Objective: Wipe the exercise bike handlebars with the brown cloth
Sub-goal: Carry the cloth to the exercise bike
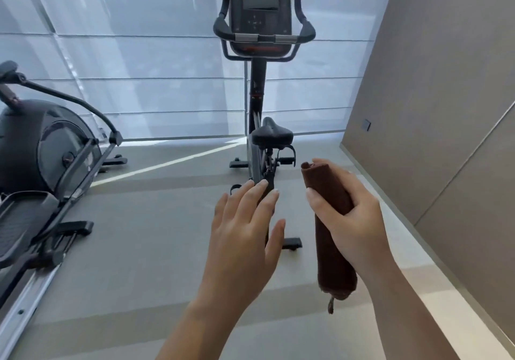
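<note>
Straight ahead, well beyond both hands, stood the exercise bike (260, 125), handlebars (264, 37) up high with the crossbar running left-right across the console (260, 14). My right hand (352, 220) was wrapped around the brown cloth (331, 228), rolled up, long axis near vertical. My left hand (245, 226) was flat open, empty. Right hand was nearer the right grip, I reckoned. Console lettering too blurred to read.
</note>
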`<state>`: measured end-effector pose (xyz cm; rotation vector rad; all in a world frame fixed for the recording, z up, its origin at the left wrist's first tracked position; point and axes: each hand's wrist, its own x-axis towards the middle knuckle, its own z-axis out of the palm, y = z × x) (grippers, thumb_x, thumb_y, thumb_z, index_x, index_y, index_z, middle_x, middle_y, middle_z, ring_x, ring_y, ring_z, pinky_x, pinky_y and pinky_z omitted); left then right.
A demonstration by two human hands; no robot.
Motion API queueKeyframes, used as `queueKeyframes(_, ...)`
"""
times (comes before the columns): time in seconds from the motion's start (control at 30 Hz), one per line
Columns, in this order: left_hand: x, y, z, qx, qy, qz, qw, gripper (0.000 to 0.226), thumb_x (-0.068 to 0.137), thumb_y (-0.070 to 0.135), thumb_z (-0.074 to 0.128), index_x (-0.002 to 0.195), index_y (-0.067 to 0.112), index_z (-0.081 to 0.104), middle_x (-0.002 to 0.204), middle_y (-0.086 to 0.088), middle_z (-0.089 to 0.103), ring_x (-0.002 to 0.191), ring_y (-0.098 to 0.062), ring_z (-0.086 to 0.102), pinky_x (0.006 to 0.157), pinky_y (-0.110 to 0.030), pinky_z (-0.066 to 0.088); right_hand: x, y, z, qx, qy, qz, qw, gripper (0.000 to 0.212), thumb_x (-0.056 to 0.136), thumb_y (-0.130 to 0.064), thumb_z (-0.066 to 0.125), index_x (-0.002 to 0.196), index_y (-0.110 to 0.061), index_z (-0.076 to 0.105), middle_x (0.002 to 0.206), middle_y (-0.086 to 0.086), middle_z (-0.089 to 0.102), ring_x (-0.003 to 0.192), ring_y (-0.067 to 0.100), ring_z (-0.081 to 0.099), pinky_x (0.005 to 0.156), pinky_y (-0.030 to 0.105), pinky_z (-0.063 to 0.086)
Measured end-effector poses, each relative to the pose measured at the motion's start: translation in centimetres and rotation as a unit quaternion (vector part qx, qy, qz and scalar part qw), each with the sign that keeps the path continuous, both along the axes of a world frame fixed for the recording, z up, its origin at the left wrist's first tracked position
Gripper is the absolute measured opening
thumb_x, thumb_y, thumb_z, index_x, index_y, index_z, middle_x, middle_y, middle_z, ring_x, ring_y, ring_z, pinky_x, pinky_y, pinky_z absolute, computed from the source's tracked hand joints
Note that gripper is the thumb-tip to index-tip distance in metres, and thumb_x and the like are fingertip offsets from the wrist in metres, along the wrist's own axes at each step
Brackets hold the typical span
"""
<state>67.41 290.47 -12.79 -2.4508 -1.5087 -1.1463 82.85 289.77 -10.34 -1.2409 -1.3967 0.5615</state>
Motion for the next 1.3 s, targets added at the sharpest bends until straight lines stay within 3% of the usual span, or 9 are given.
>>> queueKeyframes(0.33, -5.3, 18.8, -2.3, -0.007, -0.017, 0.02, 1.0, 0.039, 0.087, 0.03, 0.043, 0.117, 0.009, 0.059, 0.123, -0.009, 0.06, 0.12, -0.027, 0.051, 0.103, -0.044, 0.03, -5.5, 19.1, -2.6, -0.023, -0.008, 0.017, 1.0, 0.037, 0.08, -0.024, 0.065, 0.107, -0.048, 0.056, 0.095, -0.006, 0.06, 0.078, 0.003, 0.058, 0.061, 0.01, 0.047)
queueKeyframes(0.47, -9.9, 27.6, -1.5, 0.0, -0.015, 0.012, 1.0, 0.039, 0.087, 0.029, 0.043, 0.115, 0.007, 0.059, 0.122, -0.012, 0.061, 0.118, -0.029, 0.052, 0.102, -0.047, 0.033, -9.9, 27.8, -2.0, -0.017, -0.002, 0.012, 1.0, 0.037, 0.081, -0.021, 0.066, 0.111, -0.042, 0.058, 0.1, -0.006, 0.061, 0.082, 0.003, 0.058, 0.065, 0.009, 0.047)
queueKeyframes(0.6, -14.7, 36.2, 0.1, 0.029, -0.014, 0.021, 0.999, 0.039, 0.087, 0.027, 0.044, 0.115, 0.007, 0.059, 0.121, -0.013, 0.061, 0.118, -0.03, 0.052, 0.102, -0.049, 0.033, -14.5, 36.2, -0.6, 0.002, 0.004, 0.013, 1.0, 0.038, 0.08, -0.022, 0.067, 0.107, -0.047, 0.056, 0.097, -0.006, 0.06, 0.08, 0.004, 0.061, 0.06, 0.01, 0.049)
queueKeyframes(0.67, -16.5, 40.0, -0.1, 0.032, -0.015, 0.028, 0.999, 0.038, 0.087, 0.027, 0.044, 0.115, 0.007, 0.059, 0.121, -0.012, 0.061, 0.118, -0.03, 0.052, 0.103, -0.048, 0.031, -16.3, 39.8, -0.9, 0.004, -0.007, 0.009, 1.0, 0.038, 0.08, -0.025, 0.066, 0.108, -0.048, 0.055, 0.099, -0.006, 0.061, 0.084, 0.005, 0.06, 0.067, 0.013, 0.05)
queueKeyframes(0.8, -18.4, 45.6, -2.4, -0.002, -0.019, 0.021, 1.0, 0.038, 0.086, 0.027, 0.045, 0.114, 0.007, 0.06, 0.119, -0.011, 0.062, 0.114, -0.03, 0.054, 0.095, -0.054, 0.043, -18.6, 46.3, -2.3, -0.033, -0.001, 0.021, 0.999, 0.037, 0.081, -0.025, 0.065, 0.115, -0.037, 0.057, 0.102, -0.005, 0.061, 0.084, 0.01, 0.06, 0.072, 0.025, 0.052)
queueKeyframes(0.97, -19.7, 54.7, -3.9, 0.008, -0.006, 0.0, 1.0, 0.037, 0.086, 0.028, 0.044, 0.113, 0.01, 0.06, 0.119, -0.008, 0.062, 0.116, -0.027, 0.053, 0.101, -0.05, 0.037, -20.4, 55.5, -3.7, -0.026, 0.01, 0.01, 1.0, 0.037, 0.081, -0.024, 0.067, 0.11, -0.045, 0.057, 0.099, -0.009, 0.061, 0.083, 0.011, 0.061, 0.075, 0.03, 0.052)
queueKeyframes(1.13, -20.4, 66.5, -4.1, 0.043, -0.003, 0.005, 0.999, 0.036, 0.085, 0.027, 0.044, 0.111, 0.008, 0.062, 0.117, -0.01, 0.063, 0.114, -0.028, 0.056, 0.1, -0.047, 0.036, -21.6, 66.7, -5.3, -0.008, 0.011, 0.003, 1.0, 0.038, 0.081, -0.023, 0.067, 0.109, -0.047, 0.057, 0.098, -0.018, 0.059, 0.092, 0.005, 0.059, 0.079, 0.017, 0.047)
queueKeyframes(1.23, -20.9, 73.7, -2.9, 0.037, 0.018, 0.006, 0.999, 0.038, 0.085, 0.027, 0.043, 0.109, 0.006, 0.063, 0.116, -0.013, 0.064, 0.113, -0.03, 0.056, 0.098, -0.05, 0.036, -21.4, 73.7, -4.2, 0.002, 0.02, -0.013, 1.0, 0.038, 0.082, -0.023, 0.067, 0.112, -0.043, 0.057, 0.102, -0.01, 0.061, 0.09, 0.003, 0.058, 0.073, 0.01, 0.046)
queueKeyframes(1.3, -21.1, 78.0, -1.9, 0.038, 0.024, 0.006, 0.999, 0.039, 0.085, 0.028, 0.042, 0.11, 0.006, 0.062, 0.118, -0.013, 0.063, 0.115, -0.031, 0.055, 0.1, -0.05, 0.034, -21.3, 77.9, -2.8, 0.012, 0.023, -0.023, 0.999, 0.038, 0.081, -0.026, 0.068, 0.113, -0.043, 0.056, 0.102, -0.008, 0.061, 0.088, 0.005, 0.059, 0.071, 0.013, 0.049)
